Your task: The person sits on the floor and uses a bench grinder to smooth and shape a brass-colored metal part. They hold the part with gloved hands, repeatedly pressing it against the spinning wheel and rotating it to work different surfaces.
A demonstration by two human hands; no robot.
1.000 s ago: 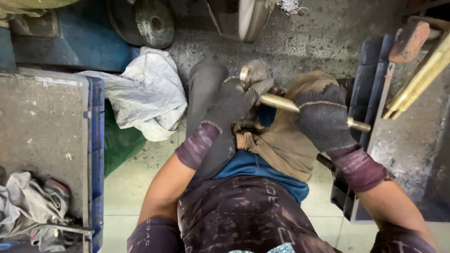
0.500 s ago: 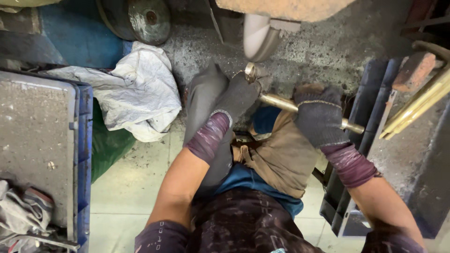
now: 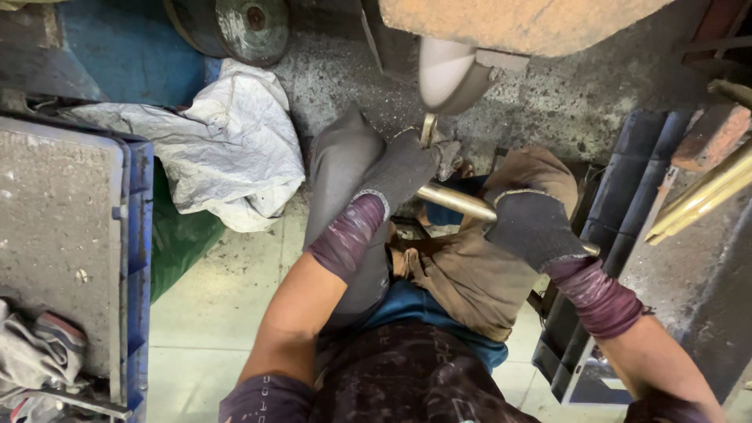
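A brass-coloured metal rod point(image 3: 458, 201) lies slantwise across my lap. My left hand point(image 3: 401, 171), in a dark glove, grips its far end, which shows as a ring-shaped tip point(image 3: 428, 128) just below a pale polishing wheel point(image 3: 445, 72). Whether the tip touches the wheel I cannot tell. My right hand point(image 3: 533, 227), also gloved, is closed round the rod's near part at the right. A brown cloth point(image 3: 470, 274) covers my right knee under the rod. Most of the rod between and behind my hands is hidden.
A rust-coloured machine housing point(image 3: 517, 22) overhangs the wheel. A crumpled white sack point(image 3: 227, 149) lies at the left beside a blue crate point(image 3: 137, 258) with a grey lid. More brass rods point(image 3: 705, 196) and dark metal channels point(image 3: 627, 204) stand at the right. A round metal disc point(image 3: 243, 23) sits at the top.
The view has tilted so the wheel and housing come down closer. Both hands have carried the rod's tip up towards the wheel. The grips are unchanged.
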